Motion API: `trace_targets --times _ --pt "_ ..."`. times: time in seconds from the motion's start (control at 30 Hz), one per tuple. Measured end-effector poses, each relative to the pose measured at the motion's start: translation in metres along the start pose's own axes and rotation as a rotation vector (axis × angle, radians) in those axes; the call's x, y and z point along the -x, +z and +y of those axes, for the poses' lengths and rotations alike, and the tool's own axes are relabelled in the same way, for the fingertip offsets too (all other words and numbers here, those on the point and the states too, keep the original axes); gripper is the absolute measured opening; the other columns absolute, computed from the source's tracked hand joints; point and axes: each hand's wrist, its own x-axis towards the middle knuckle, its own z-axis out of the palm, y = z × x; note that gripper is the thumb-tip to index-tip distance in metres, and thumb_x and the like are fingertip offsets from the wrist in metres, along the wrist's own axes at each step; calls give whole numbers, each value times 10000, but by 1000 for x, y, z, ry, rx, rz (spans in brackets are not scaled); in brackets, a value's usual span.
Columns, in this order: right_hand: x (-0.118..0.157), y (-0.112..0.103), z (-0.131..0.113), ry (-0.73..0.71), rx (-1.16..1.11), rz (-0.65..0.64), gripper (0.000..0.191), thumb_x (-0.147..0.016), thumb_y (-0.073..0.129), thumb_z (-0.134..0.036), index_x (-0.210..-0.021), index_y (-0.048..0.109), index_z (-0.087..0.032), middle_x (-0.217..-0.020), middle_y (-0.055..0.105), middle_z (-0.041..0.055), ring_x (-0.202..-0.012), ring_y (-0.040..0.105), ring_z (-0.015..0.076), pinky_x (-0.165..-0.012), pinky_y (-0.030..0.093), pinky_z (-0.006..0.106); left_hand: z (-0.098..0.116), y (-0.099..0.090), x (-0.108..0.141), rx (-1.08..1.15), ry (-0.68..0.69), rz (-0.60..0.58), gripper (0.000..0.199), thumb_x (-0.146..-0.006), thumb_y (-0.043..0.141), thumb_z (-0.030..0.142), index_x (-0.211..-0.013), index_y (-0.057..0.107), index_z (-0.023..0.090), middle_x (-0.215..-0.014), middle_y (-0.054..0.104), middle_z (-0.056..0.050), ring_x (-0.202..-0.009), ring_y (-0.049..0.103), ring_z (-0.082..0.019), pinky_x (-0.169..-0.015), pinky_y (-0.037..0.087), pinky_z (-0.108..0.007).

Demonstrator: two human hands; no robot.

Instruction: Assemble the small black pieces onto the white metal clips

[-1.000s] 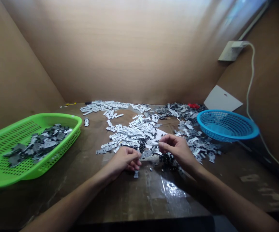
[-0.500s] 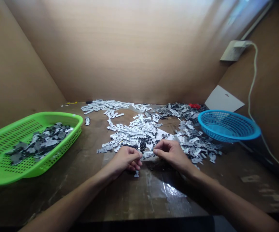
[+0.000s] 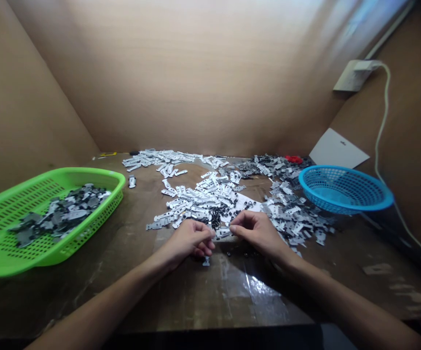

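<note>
My left hand (image 3: pixel 193 239) is closed in a pinch, thumb against the fingers. A small flat white piece with holes (image 3: pixel 223 233) reaches from its fingertips toward my right hand (image 3: pixel 257 229). The right hand's thumb and index finger are pinched at the far end of that piece; whatever is between them is too small to make out. Just beyond the fingertips lie many tiny black rings (image 3: pixel 228 212) beside a pile of flat white pieces (image 3: pixel 203 198). Below my left hand, a small grey piece (image 3: pixel 206 261) shows, partly covered by the fingers.
A green basket (image 3: pixel 117 187) with grey, white and black pieces stands at left. At right is a blue basket (image 3: pixel 345 207), near a pile of grey pieces (image 3: pixel 292 211). A white card (image 3: pixel 337 149) leans behind it. A cable (image 3: pixel 380 131) hangs along the right wall.
My right fingertips have shifted very slightly to the left. My left hand stays in nearly the same place, and the piles and baskets look unchanged.
</note>
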Motion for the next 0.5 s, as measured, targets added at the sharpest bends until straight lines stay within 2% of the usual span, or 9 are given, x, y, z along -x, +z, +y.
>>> trace_targets --times 0.3,0.4,0.5 --pt "-3 2 6 81 -112 5 231 -689 686 -338 -789 627 -138 -649 607 -1 -552 528 101 -518 405 216 -1 -2 0 21 -1 -9 249 -703 622 368 -712 572 124 -639 654 -47 -517 602 -104 -449 402 -163" --pt "-2 2 3 62 -67 37 226 -703 673 -353 -769 653 -137 -693 642 21 -610 561 122 -565 421 230 -1 -4 0 35 -5 -2 258 -699 627 372 -721 579 120 -643 652 -48 -520 597 -99 -449 395 -159" --pt "-1 1 0 59 -34 45 219 -732 644 -341 -833 688 -152 -779 675 39 -697 590 147 -641 437 251 -2 -5 -1 53 0 5 262 -703 627 373 -732 586 116 -656 653 -52 -524 592 -93 -454 394 -158"
